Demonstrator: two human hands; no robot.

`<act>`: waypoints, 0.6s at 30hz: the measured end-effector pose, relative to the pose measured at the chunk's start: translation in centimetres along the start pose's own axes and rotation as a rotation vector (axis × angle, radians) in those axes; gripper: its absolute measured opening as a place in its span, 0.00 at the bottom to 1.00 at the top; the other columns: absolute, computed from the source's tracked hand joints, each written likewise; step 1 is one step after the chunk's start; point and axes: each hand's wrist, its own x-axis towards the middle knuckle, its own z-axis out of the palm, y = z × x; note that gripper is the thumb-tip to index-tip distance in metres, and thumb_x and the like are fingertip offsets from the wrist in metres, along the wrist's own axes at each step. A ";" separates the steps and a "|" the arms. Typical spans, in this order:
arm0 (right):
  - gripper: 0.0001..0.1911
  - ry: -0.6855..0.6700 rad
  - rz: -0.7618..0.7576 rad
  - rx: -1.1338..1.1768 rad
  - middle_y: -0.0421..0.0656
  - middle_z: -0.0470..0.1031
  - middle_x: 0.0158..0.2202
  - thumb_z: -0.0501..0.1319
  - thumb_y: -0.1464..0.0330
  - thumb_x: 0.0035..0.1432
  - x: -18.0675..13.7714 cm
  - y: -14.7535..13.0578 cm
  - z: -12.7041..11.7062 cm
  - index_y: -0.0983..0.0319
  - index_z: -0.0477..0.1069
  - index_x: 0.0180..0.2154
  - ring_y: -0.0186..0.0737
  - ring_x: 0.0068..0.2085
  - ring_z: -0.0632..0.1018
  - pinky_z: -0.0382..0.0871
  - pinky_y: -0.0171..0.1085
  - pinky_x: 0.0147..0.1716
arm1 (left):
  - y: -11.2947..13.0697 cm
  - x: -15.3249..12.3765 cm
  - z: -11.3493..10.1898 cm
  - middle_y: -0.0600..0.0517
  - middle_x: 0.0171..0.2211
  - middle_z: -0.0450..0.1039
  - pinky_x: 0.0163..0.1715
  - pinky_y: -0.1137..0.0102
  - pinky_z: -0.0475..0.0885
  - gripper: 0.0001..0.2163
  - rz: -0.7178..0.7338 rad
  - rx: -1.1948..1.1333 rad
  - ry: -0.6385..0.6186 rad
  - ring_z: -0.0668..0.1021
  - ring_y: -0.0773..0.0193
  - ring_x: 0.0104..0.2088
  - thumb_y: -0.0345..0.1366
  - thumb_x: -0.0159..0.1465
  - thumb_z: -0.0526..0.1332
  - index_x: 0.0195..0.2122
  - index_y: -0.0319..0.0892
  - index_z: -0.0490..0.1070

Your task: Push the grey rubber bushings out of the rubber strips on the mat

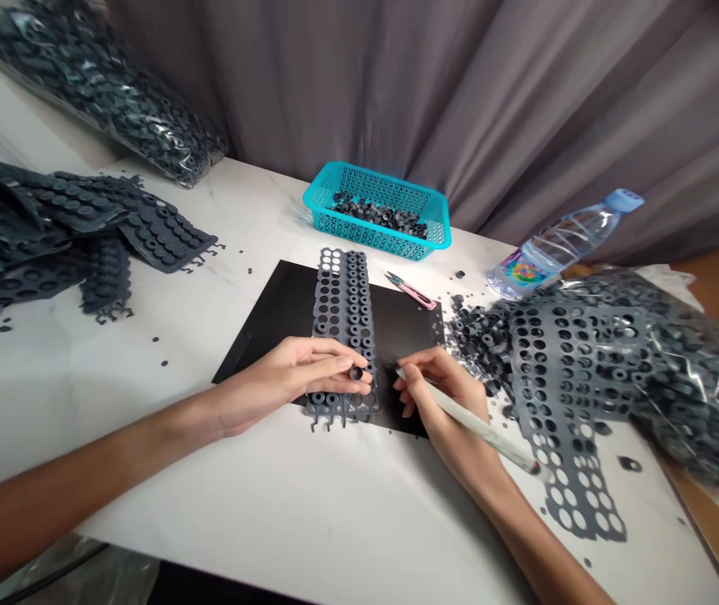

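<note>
A grey rubber sheet (pixel 343 311) studded with small rings lies lengthwise on a black mat (pixel 284 302). My left hand (pixel 300 374) rests on the sheet's near end, fingers closed, pinching one small grey rubber ring (pixel 355 373) between thumb and fingertips. My right hand (pixel 444 391) sits just right of the sheet on the mat, fingers wrapped round a thin white pen-like tool (pixel 473 424) whose tip points toward the sheet.
A teal basket (pixel 435 220) of loose rings stands behind the mat, pink snips (pixel 411 291) beside it. Punched-out sheets (pixel 561 403), loose rings and a water bottle (pixel 561 244) crowd the right. More ring sheets (pixel 50 235) and a plastic bag (pixel 101 92) of them lie left.
</note>
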 end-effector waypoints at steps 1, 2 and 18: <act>0.10 0.004 -0.011 -0.029 0.40 0.77 0.28 0.61 0.59 0.70 0.0 0.0 0.0 0.60 0.73 0.40 0.35 0.24 0.76 0.69 0.32 0.22 | -0.1 0.0 0.0 0.42 0.54 0.80 0.63 0.60 0.70 0.14 0.001 0.004 -0.010 0.81 0.51 0.56 0.44 0.72 0.64 0.51 0.39 0.78; 0.10 0.008 -0.032 -0.061 0.40 0.77 0.29 0.61 0.60 0.70 0.0 0.0 -0.1 0.59 0.73 0.41 0.35 0.25 0.77 0.69 0.32 0.23 | -0.2 0.0 0.0 0.43 0.53 0.81 0.64 0.60 0.69 0.15 0.000 0.008 -0.016 0.81 0.51 0.56 0.44 0.72 0.63 0.52 0.39 0.78; 0.07 0.004 -0.505 -0.378 0.45 0.76 0.36 0.58 0.69 0.72 0.5 -1.4 -1.2 0.59 0.74 0.44 0.42 0.36 0.78 0.71 0.39 0.37 | -0.7 0.3 -0.3 0.48 0.52 0.80 0.53 0.62 0.78 0.17 0.206 0.406 0.065 0.84 0.57 0.49 0.48 0.73 0.60 0.58 0.47 0.69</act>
